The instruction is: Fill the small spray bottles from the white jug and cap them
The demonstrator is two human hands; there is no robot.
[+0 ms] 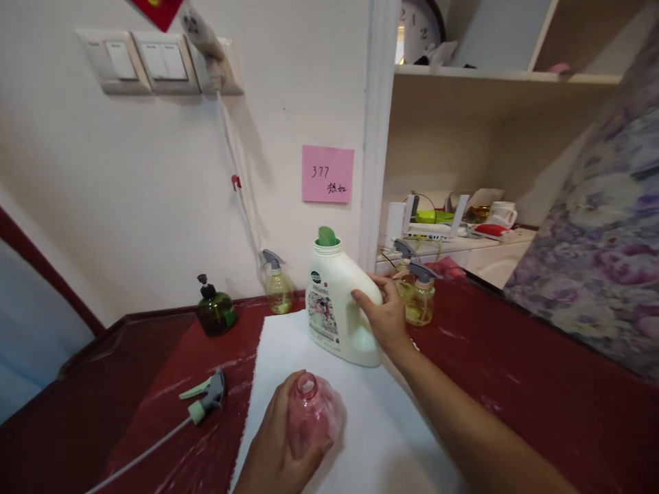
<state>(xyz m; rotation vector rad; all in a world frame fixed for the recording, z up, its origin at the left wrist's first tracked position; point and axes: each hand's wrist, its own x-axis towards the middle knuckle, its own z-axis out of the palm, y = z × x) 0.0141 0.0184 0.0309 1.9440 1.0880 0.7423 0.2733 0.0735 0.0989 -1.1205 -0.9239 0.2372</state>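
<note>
My left hand (282,436) is wrapped round a pink see-through bottle (313,415) whose neck has no cap on it. Behind it, my right hand (385,312) grips the handle of a pale green detergent jug (334,288). The jug is upright on a white cloth (371,425), with its neck uncapped and a green spout showing inside. To the left of the cloth lies a spray trigger head (206,398) with a long white tube.
A dark green pump bottle (216,312) and a yellowish spray bottle (279,291) stand along the wall. More spray bottles (419,302) are right of the jug. A white router (425,230) sits in the shelf alcove, and a floral curtain (602,226) hangs at right.
</note>
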